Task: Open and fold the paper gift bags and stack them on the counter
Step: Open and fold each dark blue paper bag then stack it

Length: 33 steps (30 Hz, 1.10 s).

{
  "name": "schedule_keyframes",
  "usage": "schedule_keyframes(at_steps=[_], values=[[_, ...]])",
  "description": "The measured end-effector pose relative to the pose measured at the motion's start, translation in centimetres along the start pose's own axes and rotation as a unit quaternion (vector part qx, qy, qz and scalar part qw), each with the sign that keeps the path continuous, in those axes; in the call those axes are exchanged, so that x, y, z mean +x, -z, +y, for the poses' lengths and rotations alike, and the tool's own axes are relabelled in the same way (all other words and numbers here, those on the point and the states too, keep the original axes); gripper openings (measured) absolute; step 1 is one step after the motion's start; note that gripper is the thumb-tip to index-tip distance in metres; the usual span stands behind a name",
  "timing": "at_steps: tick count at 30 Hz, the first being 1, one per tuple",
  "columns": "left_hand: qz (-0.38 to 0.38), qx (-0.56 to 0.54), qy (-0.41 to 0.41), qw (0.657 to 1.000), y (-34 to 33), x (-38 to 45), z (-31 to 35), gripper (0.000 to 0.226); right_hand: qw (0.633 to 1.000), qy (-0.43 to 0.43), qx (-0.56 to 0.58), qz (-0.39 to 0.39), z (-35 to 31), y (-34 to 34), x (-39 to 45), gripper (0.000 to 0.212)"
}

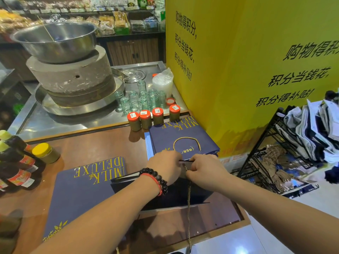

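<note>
While a flat stack of bags point(183, 138) waits far right on the tabletop point(95, 145), the left hand point(163, 165) and right hand point(205, 168) pinch the open navy bag point(165, 195)'s top edge, fingers clenched on it, likely to crease it flat.

Fingertips of left hand point(164, 165) and right hand point(205, 166) curled under, out of sight. Open bag point(165, 195) largely covered by both forearms. Dark bottles point(14, 162) at 9 o'clock cut by frame edge. Jar labels point(145, 112) too small to read.
</note>
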<state>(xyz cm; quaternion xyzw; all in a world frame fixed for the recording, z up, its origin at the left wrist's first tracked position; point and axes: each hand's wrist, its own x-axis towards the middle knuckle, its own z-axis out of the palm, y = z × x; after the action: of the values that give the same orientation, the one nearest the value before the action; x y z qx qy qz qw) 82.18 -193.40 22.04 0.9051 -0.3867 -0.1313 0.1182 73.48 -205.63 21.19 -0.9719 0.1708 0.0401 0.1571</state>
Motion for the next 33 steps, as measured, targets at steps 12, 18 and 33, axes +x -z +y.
schedule_keyframes(at_steps=[12,18,33], values=[[0.014,0.007,-0.011,1.0,-0.1,0.3,-0.7,0.016,0.989,0.023,0.131,0.068,2.1,-1.1,-0.9,0.03],[0.023,-0.014,-0.026,0.999,0.0,0.8,-1.2,0.012,0.986,0.03,0.135,0.097,2.9,-2.0,-1.2,0.037],[0.111,0.093,-0.199,0.969,0.9,-2.9,-8.9,0.045,0.953,0.07,0.197,0.219,2.6,-1.6,0.3,0.039]])
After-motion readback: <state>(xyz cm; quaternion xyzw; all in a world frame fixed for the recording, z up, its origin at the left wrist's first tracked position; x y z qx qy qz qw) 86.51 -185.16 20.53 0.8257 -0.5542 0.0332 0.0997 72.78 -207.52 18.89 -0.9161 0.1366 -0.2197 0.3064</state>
